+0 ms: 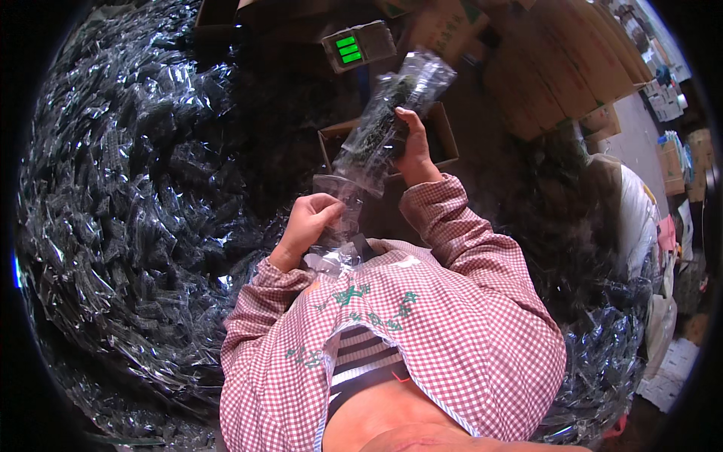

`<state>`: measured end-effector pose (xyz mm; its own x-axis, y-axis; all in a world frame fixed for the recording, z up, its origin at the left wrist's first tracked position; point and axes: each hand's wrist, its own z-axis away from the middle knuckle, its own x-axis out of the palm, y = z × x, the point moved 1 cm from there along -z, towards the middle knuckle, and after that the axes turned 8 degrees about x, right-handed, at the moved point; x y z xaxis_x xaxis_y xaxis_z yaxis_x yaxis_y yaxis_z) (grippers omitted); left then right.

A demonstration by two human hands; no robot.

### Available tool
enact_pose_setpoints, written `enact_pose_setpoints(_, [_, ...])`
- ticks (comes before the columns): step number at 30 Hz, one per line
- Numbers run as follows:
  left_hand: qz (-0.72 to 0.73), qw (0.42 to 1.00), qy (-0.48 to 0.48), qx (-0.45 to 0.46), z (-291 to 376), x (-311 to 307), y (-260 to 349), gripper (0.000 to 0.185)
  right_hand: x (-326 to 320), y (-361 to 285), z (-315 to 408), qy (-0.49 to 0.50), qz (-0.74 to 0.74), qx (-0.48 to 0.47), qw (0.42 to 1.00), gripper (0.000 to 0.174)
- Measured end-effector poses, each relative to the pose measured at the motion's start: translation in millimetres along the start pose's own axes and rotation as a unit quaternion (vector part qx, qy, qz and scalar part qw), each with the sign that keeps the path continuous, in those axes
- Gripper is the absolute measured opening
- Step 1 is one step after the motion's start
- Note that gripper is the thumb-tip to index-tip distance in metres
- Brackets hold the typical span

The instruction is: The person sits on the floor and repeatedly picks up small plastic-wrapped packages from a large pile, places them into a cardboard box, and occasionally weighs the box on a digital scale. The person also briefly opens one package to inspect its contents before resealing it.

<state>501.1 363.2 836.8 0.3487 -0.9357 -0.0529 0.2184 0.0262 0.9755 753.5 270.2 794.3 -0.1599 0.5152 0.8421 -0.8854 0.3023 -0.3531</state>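
Observation:
My right hand (417, 148) grips a transparent plastic bag (377, 124) with dark green, stringy dried contents, its thumb lying on top. The bag slants up and away to the right, and its far end is crinkled and shiny. Lower and to the left, my left hand (313, 221) pinches a transparent plastic sleeve (345, 206) between thumb and bent fingers. That sleeve overlaps the near end of the filled bag; whether the two are joined I cannot tell. More loose transparent film (333, 260) rests on my lap, against the checked smock (452, 316).
A large heap of filled plastic packets (135, 226) rises on my left. Beneath the held bag stands an open cardboard box (449, 133). Beyond it is a scale with a lit green display (349, 50). Large cardboard cartons (559, 68) stand at the far right; further packets (599, 361) lie at my right.

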Motion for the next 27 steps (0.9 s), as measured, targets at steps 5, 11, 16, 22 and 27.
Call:
enact_pose_setpoints(5, [-0.011,0.982,0.182,0.048,47,-38,-16,0.011,-17,-39,-17,0.075,-0.082,-0.106,0.988,0.038])
enact_pose_setpoints(11, [-0.379,0.856,0.347,-0.061,157,-126,-146,0.020,-10,-31,-10,-0.002,-0.061,-0.054,0.997,0.043])
enact_pose_setpoints(16, [-0.467,0.787,-0.037,-0.401,336,-67,-270,0.026,26,5,23,-0.109,-0.012,0.122,0.987,0.054])
enact_pose_setpoints(22, [-0.306,0.899,0.116,-0.292,310,-21,-293,0.028,45,65,8,-0.115,0.044,0.251,0.960,0.044])
enact_pose_setpoints(27, [0.209,0.919,0.331,-0.048,129,-94,-225,0.061,61,176,-15,-0.094,0.230,0.295,0.923,0.045])
